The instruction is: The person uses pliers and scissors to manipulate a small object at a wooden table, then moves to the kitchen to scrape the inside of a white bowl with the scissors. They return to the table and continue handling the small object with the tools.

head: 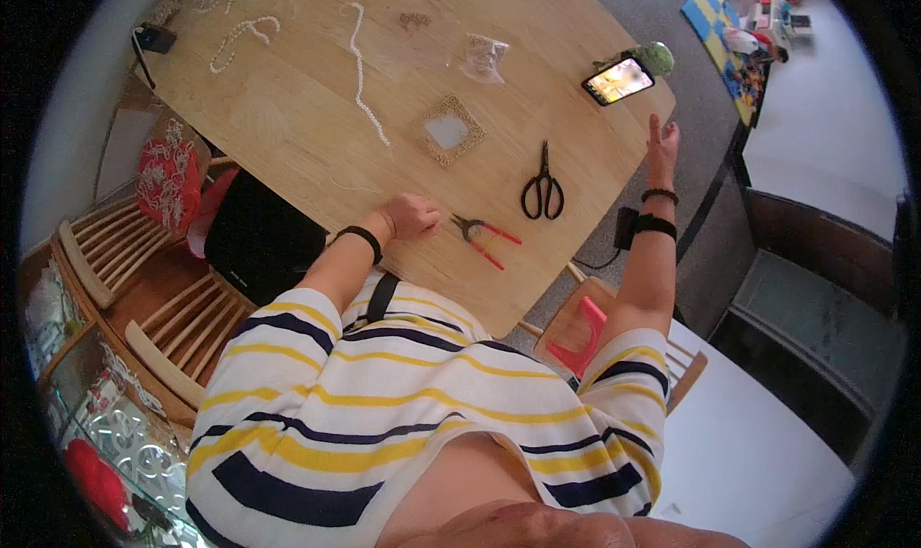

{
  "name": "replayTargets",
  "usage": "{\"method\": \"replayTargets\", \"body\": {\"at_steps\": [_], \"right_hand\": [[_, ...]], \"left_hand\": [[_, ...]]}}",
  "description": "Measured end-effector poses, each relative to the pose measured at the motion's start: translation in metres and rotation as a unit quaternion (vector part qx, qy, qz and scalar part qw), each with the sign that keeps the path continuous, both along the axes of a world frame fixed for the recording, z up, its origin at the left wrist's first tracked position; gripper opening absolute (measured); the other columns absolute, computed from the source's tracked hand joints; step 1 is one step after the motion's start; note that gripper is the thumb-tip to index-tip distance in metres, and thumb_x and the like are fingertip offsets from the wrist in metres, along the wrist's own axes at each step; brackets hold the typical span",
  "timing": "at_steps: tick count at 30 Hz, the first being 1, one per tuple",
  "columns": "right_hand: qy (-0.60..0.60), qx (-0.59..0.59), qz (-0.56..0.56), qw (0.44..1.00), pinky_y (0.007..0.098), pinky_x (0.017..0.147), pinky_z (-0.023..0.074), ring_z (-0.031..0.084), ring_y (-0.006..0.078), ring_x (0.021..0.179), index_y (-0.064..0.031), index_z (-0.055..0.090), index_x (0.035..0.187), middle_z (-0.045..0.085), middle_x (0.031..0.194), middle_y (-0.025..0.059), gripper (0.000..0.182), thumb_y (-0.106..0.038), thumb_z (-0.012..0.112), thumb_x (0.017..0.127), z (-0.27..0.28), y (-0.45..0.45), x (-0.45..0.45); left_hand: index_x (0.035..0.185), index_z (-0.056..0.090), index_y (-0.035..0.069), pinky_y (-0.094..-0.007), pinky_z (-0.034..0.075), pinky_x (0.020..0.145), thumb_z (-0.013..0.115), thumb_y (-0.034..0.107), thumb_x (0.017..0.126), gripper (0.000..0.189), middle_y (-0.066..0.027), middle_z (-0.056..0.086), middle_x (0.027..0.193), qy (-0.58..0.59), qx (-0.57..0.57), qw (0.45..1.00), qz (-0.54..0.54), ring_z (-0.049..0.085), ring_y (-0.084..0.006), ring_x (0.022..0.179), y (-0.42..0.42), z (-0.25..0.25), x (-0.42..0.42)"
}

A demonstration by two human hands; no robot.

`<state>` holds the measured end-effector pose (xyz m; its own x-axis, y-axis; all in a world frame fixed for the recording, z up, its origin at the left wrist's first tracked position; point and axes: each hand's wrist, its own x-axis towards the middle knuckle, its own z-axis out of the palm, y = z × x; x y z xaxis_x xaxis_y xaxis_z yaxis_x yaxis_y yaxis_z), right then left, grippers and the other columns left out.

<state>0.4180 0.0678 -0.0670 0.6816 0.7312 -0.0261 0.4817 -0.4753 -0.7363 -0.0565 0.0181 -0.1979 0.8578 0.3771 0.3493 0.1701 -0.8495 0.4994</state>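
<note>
My left hand [414, 216] rests at the near edge of the wooden table with its fingers curled in; nothing shows in it. Just right of it lie cutting pliers [483, 236] with red and yellow handles, jaws towards the hand. A thin pale thread [352, 186] lies beyond the wrist. My right hand [663, 144] is raised by the table's right edge, fingers apart and nothing in it. It is nearest to a phone [619, 82] with a lit screen, propped against a green object [655, 58]. Black-handled scissors [543, 185] lie between the two hands.
On the table [288, 124] lie a strand of white beads [357, 70], a bead loop [224, 53], a square gold-beaded piece [451, 131] with a pale centre, and a clear bag [484, 58]. Wooden chairs [173, 325] stand left; a red-seated stool [169, 177] holds white strands.
</note>
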Motion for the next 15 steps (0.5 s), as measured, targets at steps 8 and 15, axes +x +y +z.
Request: {"method": "replayTargets", "body": {"at_steps": [8, 15], "right_hand": [[0.023, 0.101, -0.082, 0.991, 0.0365, 0.090, 0.0396, 0.043, 0.0256, 0.112, 0.0056, 0.033, 0.127, 0.041, 0.122, 0.0182, 0.089, -0.068, 0.047, 0.078, -0.029, 0.045, -0.005], [0.175, 0.157, -0.032, 0.972, 0.0365, 0.083, 0.0423, 0.047, 0.0190, 0.098, -0.0003, 0.038, 0.119, 0.043, 0.106, 0.0081, 0.064, -0.055, 0.044, 0.087, -0.050, 0.016, -0.084]], "left_hand": [[0.058, 0.050, 0.011, -0.0345, 0.046, 0.050, 0.059, 0.020, 0.070, 0.018, -0.0047, 0.054, 0.062, 0.012, -0.013, 1.000, -0.004, 0.056, -0.0233, 0.057, 0.002, 0.006, 0.001], [0.059, 0.049, 0.011, -0.0335, 0.046, 0.049, 0.059, 0.020, 0.071, 0.018, -0.0046, 0.053, 0.060, 0.014, -0.037, 0.999, -0.010, 0.055, -0.0223, 0.056, -0.001, -0.002, -0.002]]}}
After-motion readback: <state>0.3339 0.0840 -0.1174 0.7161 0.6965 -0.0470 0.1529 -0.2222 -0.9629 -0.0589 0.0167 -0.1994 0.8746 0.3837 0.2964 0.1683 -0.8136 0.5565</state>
